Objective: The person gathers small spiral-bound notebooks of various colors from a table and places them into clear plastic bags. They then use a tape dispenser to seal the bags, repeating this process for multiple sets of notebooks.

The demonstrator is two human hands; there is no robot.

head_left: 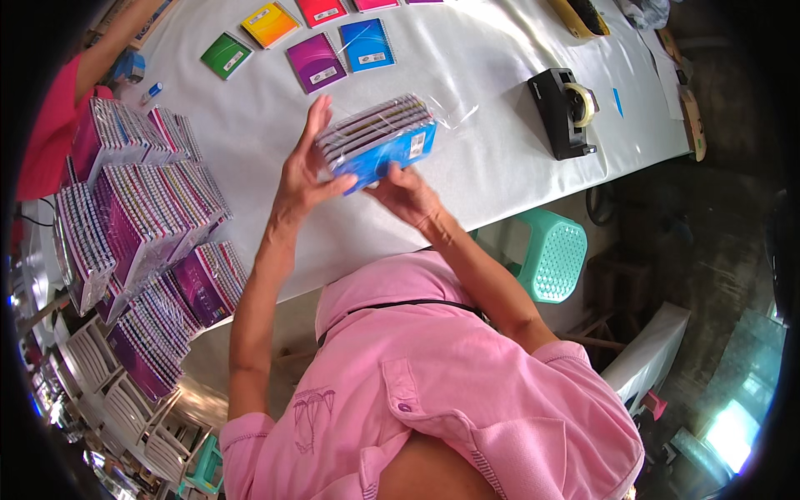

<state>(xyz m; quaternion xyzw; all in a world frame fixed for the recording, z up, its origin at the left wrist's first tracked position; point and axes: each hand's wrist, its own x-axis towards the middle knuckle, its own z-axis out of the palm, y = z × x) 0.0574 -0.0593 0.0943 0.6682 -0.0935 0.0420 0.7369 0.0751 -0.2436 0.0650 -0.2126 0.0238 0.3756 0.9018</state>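
Observation:
Between my two hands, above the near part of the white-covered table, is a stack of spiral notebooks (379,137) in clear plastic wrap, a blue cover facing me. My left hand (307,167) grips the stack's left end, thumb on the front and fingers behind. My right hand (408,193) holds it from below, its thumb against the blue cover. Loose clear film sticks out past the stack's right end. Beyond my hands lie single notebooks: a purple one (317,62), a blue one (367,45), a green one (225,55) and a yellow-orange one (271,25).
Wrapped notebook bundles (150,208) are piled along the table's left side. A black tape dispenser (560,117) with a tape roll stands to the right. A green plastic stool (554,257) is beside the table's near edge. Another person's arm (112,42) reaches in at upper left.

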